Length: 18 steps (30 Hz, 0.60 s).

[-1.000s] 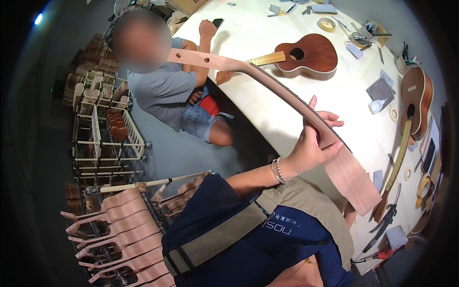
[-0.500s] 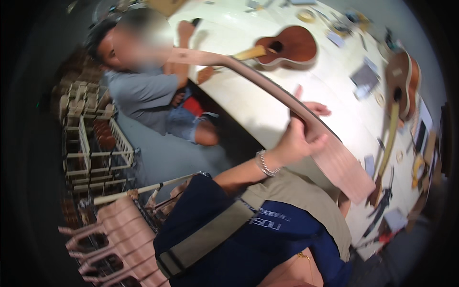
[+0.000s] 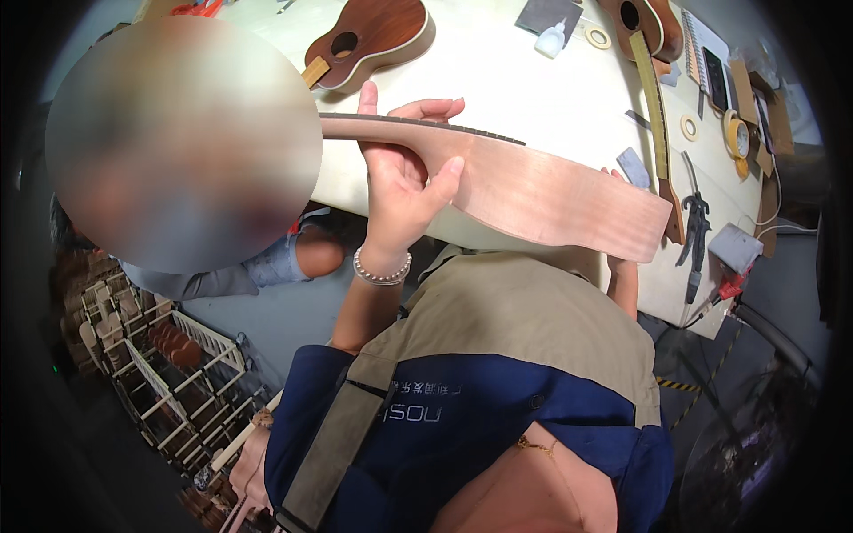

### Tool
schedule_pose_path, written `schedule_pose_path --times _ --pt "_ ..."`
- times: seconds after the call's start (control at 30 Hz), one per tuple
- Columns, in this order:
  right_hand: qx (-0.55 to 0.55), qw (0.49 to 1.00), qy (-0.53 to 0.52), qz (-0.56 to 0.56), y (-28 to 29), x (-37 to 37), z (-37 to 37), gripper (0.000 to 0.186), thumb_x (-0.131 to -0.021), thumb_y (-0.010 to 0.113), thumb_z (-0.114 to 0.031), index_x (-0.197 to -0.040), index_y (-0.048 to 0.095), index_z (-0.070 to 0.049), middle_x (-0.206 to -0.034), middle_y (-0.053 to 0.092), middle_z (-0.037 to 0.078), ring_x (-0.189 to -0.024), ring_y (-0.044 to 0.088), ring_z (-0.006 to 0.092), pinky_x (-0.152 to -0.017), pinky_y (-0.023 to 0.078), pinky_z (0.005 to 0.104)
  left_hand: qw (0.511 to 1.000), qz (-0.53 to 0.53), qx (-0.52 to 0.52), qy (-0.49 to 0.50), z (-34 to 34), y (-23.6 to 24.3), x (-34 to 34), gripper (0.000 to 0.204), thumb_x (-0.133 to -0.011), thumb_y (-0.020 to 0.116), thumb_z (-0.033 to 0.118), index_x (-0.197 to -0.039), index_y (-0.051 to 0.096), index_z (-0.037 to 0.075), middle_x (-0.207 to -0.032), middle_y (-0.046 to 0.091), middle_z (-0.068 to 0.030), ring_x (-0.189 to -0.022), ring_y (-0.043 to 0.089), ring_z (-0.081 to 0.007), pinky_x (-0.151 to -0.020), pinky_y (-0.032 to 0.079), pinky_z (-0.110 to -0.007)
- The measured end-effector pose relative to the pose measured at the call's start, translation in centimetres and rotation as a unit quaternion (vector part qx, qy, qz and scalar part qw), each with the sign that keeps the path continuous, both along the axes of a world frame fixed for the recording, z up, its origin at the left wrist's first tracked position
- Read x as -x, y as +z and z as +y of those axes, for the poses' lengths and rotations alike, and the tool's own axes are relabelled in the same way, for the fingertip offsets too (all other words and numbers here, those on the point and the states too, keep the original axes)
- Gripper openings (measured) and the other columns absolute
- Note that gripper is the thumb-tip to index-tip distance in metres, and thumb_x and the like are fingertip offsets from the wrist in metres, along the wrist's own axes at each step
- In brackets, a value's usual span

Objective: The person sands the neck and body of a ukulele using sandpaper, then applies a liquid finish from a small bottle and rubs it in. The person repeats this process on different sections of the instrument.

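An unfinished pale-wood ukulele (image 3: 560, 200) is held up on its side in front of my apron, its bare side facing me and its dark fretboard along the upper edge. My left hand (image 3: 400, 178) grips it where the neck joins the body; the thumb presses the side and the other fingers reach past the neck. At the body's wide right end, my right hand (image 3: 624, 269) supports it from behind. Only its wrist and a few fingertips show, with the rest hidden by the body. The far end of the neck is covered by a blurred patch.
On the white table (image 3: 498, 80) lie a brown ukulele (image 3: 391, 35), another with a long pale neck (image 3: 656, 98), a white bottle (image 3: 551, 40), tape rolls (image 3: 736, 135) and a black air gun (image 3: 696, 218). A co-worker's knee (image 3: 317, 251) is at left, near a wooden rack (image 3: 169, 355).
The view has swung toward the right side of the table. The ukulele, slanting steeply before, now lies closer to level across the view. Both hands stay on it.
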State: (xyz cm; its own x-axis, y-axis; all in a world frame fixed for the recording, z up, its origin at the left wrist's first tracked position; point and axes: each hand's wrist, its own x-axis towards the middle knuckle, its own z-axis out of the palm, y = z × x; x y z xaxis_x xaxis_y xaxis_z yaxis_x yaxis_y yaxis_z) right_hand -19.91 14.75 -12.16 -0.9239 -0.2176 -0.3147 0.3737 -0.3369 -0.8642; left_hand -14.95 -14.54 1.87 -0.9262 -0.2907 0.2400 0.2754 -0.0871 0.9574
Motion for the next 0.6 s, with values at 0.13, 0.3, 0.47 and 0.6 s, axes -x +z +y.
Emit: schedule_pose_path --times 0.13,0.3,0.47,0.6 --pt "0.013 1.0 -0.009 -0.027 -1.6 -0.5 0.2 0.048 -0.091 0.046 -0.022 -0.134 0.037 -0.002 -0.135 0.042 0.013 -0.124 0.04 0.0204 -0.103 0.034 0.0347 0.994 -0.034 0.056 0.09 -0.4 0.1 0.0 0.072 -0.089 0.053 0.007 -0.138 0.002 -0.003 -0.109 0.054 -0.0199 -0.11 0.054 -0.03 -0.091 0.045 -0.037" --pt "-0.178 0.975 0.105 0.082 -3.1 -1.7 2.9 0.048 -0.084 0.058 -0.017 -0.127 0.045 -0.003 -0.126 0.049 0.011 -0.116 0.047 0.0202 -0.097 0.039 0.0343 0.992 -0.026 -0.051 0.11 -0.6 -0.3 0.3 0.054 -0.1 0.034 0.028 -0.136 0.009 -0.003 -0.105 0.057 -0.018 -0.1 0.059 -0.0244 -0.086 0.047 -0.032" --pt "-0.334 0.908 0.16 0.197 -3.3 -1.9 3.9 0.049 -0.076 0.071 -0.011 -0.121 0.053 -0.004 -0.118 0.057 0.01 -0.107 0.053 0.0199 -0.09 0.044 0.034 0.988 -0.027 -0.086 0.128 -0.7 -0.3 0.7 0.053 -0.1 0.024 0.038 -0.136 0.013 0.0 -0.104 0.058 -0.0198 -0.1 0.059 -0.0273 -0.084 0.049 -0.035" --pt "-0.36 0.896 0.16 0.204 -1.9 -1.4 3.0 0.044 -0.065 0.077 -0.003 -0.106 0.06 -0.004 -0.103 0.061 0.006 -0.093 0.057 0.018 -0.081 0.047 0.0338 0.985 -0.023 -0.116 0.123 -1.0 -0.9 0.9 0.056 -0.099 0.021 0.042 -0.135 0.015 0.001 -0.105 0.058 -0.0214 -0.1 0.059 -0.028 -0.083 0.05 -0.035"
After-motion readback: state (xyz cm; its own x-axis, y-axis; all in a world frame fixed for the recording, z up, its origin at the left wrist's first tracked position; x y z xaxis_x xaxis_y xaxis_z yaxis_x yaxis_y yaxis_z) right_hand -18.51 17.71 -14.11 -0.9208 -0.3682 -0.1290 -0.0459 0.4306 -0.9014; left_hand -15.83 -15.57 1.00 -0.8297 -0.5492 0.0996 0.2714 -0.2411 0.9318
